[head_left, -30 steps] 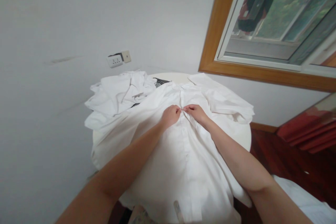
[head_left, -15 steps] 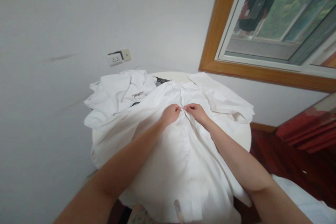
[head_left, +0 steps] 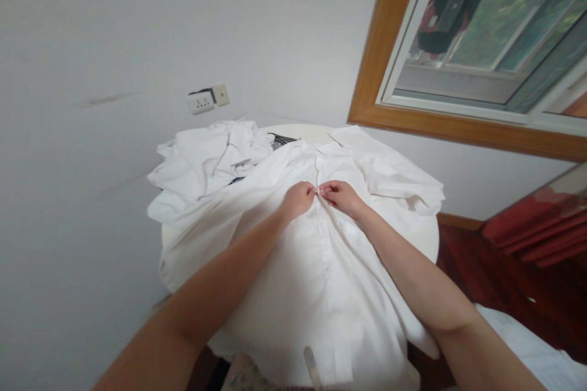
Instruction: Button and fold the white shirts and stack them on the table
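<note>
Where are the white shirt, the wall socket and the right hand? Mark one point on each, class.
White shirt (head_left: 291, 281): head view, on its front cloth.
Wall socket (head_left: 200, 102): head view, on its white plate.
Right hand (head_left: 343, 197): head view, on the back of the hand.

Reads as a room in a home, can't tell which one: scuffed white wall (head_left: 284, 30) with a socket (head_left: 200, 102), wood-trimmed window (head_left: 477, 125), red curtain (head_left: 541, 220), dark reddish floor (head_left: 477, 275) with wooden skirting (head_left: 461, 222). Round table (head_left: 429, 238) by the wall carries a white shirt (head_left: 279, 293) and a heap of white laundry (head_left: 197, 162), household stuff. Greenery (head_left: 488, 30) shows through the glass, plus something dark hanging, blurred.
</note>
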`<state>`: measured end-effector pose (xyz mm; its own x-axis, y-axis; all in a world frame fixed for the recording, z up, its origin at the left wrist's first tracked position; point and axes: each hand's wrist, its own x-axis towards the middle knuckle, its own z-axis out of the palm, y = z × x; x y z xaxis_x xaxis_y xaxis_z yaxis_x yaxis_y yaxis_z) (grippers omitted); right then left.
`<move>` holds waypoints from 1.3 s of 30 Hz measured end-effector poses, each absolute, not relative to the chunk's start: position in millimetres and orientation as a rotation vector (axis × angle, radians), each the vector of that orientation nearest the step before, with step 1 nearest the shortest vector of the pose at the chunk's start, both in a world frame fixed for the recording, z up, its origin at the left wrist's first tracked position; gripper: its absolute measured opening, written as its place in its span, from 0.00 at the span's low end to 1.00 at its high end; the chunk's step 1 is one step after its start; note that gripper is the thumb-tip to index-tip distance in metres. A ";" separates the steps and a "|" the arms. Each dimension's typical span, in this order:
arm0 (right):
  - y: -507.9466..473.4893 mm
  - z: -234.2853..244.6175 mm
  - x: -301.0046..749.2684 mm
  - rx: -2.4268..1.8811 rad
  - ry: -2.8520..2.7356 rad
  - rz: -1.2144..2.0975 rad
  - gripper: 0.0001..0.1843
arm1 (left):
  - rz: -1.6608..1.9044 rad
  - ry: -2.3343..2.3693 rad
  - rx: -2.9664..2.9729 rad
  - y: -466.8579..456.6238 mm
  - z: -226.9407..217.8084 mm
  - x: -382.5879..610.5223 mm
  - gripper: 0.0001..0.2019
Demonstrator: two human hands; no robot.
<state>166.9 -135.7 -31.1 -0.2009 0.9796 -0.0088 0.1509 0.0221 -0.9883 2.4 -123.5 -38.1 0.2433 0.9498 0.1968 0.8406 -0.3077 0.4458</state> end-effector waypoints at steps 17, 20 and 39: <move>-131.9 -37.6 155.7 -1.470 -1.843 0.638 0.09 | 0.572 1.764 2.314 -129.3 -32.6 7.2 0.16; -132.7 -37.5 153.6 -1.516 -1.869 0.568 0.10 | 0.573 1.796 2.319 -132.3 -31.9 8.6 0.16; -130.9 -36.2 154.7 -1.587 -1.753 0.723 0.09 | 0.615 1.856 2.378 -142.3 -29.1 13.5 0.14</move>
